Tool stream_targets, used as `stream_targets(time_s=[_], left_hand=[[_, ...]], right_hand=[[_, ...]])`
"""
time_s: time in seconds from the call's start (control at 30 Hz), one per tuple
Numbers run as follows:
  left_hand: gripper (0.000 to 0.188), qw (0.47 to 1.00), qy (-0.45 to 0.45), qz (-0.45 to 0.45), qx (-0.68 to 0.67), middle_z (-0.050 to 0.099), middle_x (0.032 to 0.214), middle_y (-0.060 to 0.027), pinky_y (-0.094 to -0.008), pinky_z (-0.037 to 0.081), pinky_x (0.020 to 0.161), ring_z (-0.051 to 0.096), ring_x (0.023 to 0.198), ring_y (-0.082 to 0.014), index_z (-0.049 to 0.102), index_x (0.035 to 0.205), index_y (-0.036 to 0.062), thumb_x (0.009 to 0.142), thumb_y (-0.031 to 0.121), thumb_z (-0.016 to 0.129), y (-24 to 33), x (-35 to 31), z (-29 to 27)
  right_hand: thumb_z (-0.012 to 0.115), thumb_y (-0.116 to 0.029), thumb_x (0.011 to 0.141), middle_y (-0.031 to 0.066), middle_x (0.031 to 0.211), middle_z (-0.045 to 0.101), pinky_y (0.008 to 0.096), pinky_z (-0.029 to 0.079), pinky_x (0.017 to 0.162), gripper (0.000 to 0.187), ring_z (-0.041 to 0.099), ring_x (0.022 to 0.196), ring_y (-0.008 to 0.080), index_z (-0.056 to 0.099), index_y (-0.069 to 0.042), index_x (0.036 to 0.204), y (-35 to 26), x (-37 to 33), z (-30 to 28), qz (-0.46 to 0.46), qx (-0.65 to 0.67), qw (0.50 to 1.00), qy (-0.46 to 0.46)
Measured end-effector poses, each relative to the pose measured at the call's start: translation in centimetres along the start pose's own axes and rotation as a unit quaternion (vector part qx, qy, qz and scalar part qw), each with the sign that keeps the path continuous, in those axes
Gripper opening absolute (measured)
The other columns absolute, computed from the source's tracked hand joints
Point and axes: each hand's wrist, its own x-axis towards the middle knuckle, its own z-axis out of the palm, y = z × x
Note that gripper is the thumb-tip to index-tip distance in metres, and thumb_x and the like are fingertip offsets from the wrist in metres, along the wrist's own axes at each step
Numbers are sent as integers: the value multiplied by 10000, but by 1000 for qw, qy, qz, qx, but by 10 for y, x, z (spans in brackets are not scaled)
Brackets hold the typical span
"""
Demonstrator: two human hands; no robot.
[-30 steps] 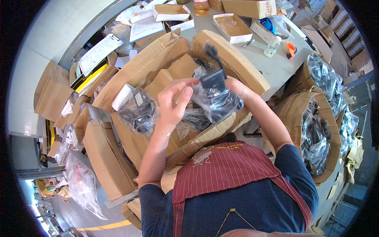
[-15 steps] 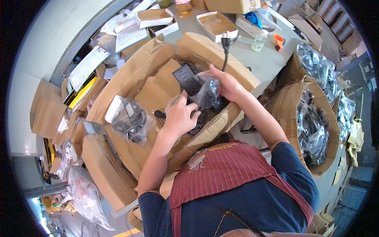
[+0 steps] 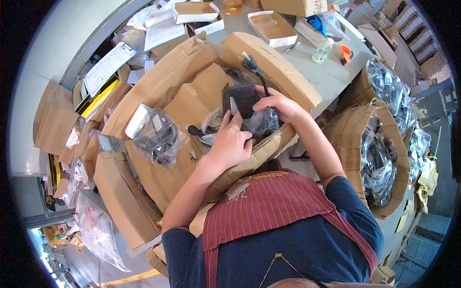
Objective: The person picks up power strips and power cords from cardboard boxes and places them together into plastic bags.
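Observation:
Over the opened cardboard box (image 3: 163, 79) I have a black power socket block (image 3: 244, 99) in both hands. My right hand (image 3: 282, 106) grips its right side, thumb in front, beside its black cord. That cord's plug (image 3: 249, 63) sticks up above the hand. My left hand (image 3: 229, 144) has its fingertips on the block's lower left edge, its other fingers curled. A clear plastic bag (image 3: 264, 126) bunches beneath the block. To the left, a plastic-bagged black cable bundle (image 3: 158, 137) lies on the box's cardboard, and another black plug (image 3: 194, 130) shows beside my left hand.
Boxes of plastic-wrapped black goods (image 3: 379, 163) stand at the right. Behind are a white-edged tray (image 3: 272, 29), a clear bottle (image 3: 321, 51) and an orange tape dispenser (image 3: 345, 54). A clipboard (image 3: 106, 67) and loose cartons crowd the left.
The block has turned in my hands, and its plug has tipped lower and to the left. My left hand has shifted right, its fingertips now on the block. The view has moved slightly.

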Motion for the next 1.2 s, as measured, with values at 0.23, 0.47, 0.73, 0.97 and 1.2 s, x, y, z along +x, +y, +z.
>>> stream_targets(time_s=[0.23,0.47,0.73,0.97,1.2], left_hand=[[175,988,-53,-40,-140,699,1032,-222,-471,435,1052,658,1004,-365,755,812,57,733,30,602,-14,9,-20],[213,906,81,-342,-235,725,977,-145,-324,514,811,687,911,-218,686,1044,20,924,157,575,-83,10,-13],[370,976,45,-213,22,641,935,-266,-500,469,849,583,939,-471,587,1069,-69,944,280,573,-74,23,26],[472,930,128,-282,-197,635,988,-253,-441,469,850,599,927,-421,627,1115,-37,947,401,575,-54,25,18],[789,892,58,-325,-309,663,888,-182,-393,485,752,655,852,-309,596,1183,4,967,702,300,9,29,-24]], right_hand=[[644,-39,595,135,1028,656,351,497,899,520,623,968,251,614,43,1108,-6,1,9,-48,-40,998,13],[628,-81,658,206,1038,631,479,481,963,416,613,1019,365,595,60,1049,-7,0,-11,-160,277,945,-68],[619,-473,918,225,1218,627,567,481,989,562,576,1177,406,594,33,1162,-8,-3,-6,-171,355,913,-102],[552,-541,952,159,1015,694,406,570,857,583,694,906,279,608,15,1119,-10,-3,0,-87,292,951,-50],[554,-498,973,112,931,695,343,568,751,505,691,822,212,614,-4,1057,-6,-2,1,-128,157,977,61]])
